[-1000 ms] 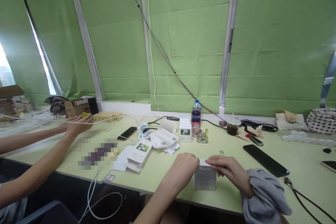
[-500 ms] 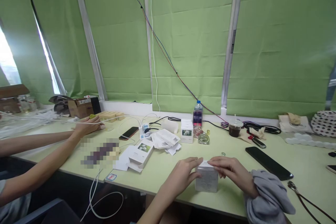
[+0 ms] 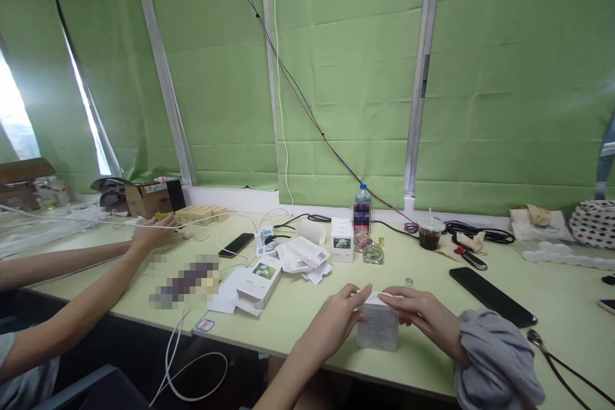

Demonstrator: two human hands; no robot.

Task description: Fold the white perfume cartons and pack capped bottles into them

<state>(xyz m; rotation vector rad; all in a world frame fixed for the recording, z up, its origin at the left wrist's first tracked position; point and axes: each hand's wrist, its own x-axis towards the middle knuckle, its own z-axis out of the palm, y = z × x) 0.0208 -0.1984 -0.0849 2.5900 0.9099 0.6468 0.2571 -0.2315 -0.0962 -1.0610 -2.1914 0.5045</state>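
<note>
A small white carton (image 3: 377,328) stands upright at the table's front edge, its printed side facing me. My left hand (image 3: 337,320) grips its left side, thumb and fingers at the upper corner. From the right, my right hand (image 3: 423,314) has its fingers over the carton's top edge, and the other fingers curl behind the side. Just behind my right hand lies a small clear round piece (image 3: 409,282). Farther back are a round glass bottle (image 3: 373,254) and an upright white box with a flower picture (image 3: 342,242).
Flattened white cartons (image 3: 302,255) and an opened flower-print box (image 3: 259,283) lie to the left. A black phone (image 3: 492,298), an iced drink cup (image 3: 429,235) and a strap (image 3: 560,359) are at the right. Another person's hand (image 3: 151,234) works at the far left.
My hands and the carton stay nearly in place, with only slight finger shifts. The other person's hands have moved a little to the left.
</note>
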